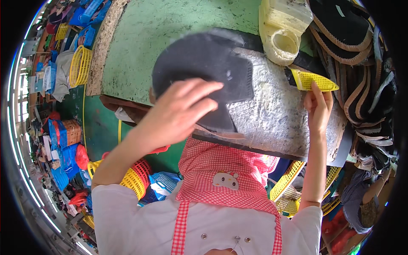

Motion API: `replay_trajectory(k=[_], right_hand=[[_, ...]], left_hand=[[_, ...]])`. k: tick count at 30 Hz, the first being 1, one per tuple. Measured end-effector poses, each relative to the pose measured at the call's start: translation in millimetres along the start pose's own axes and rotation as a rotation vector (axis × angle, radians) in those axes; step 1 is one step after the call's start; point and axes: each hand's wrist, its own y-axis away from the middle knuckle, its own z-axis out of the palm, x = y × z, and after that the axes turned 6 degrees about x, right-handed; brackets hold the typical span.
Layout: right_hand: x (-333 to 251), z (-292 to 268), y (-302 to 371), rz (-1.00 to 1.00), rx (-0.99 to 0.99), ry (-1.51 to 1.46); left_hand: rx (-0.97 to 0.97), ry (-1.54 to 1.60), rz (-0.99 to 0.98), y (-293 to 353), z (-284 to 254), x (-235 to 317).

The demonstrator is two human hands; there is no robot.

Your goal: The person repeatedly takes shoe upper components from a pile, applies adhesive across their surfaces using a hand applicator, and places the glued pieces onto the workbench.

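My left hand [182, 108] is over a dark, curved fabric piece [193, 59], fingers stretched and apart; its thumb is hidden. Parts of the piece are smeared by motion. Beneath it, another dark piece with a tan edge [221, 135] reaches the near edge of the work surface. In my right hand [319, 104] is a yellow perforated tapered piece [314, 80] with a dark end, pinched between the fingers. It is beside the round mouth of a cream, glue-crusted plastic container [284, 42]. A whitish, crusted board [272, 114] lies between my hands.
Dark fabric pieces with tan stitched edges [361, 46] are stacked at the right of the green tabletop [136, 46]. Yellow baskets [293, 182] stand below the bench at right. At left are more baskets [80, 66] and blue bags. A person's arm [376, 187] shows at far right.
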Motion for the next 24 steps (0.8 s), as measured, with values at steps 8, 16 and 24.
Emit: replay_trajectory(k=[8, 16, 24], right_hand=[[-18, 78, 2, -0.631, -0.444, 0.742], [-30, -7, 35, 0.016, 0.026, 0.877], [-16, -28, 44, -0.059, 0.021, 1.086]], left_hand=[[-0.083, -0.066, -0.054, 18, 31, -7], [0.129, 0.371, -0.071, 20, 10, -48], [1.187, 1.112, -0.386, -7, -103, -254]])
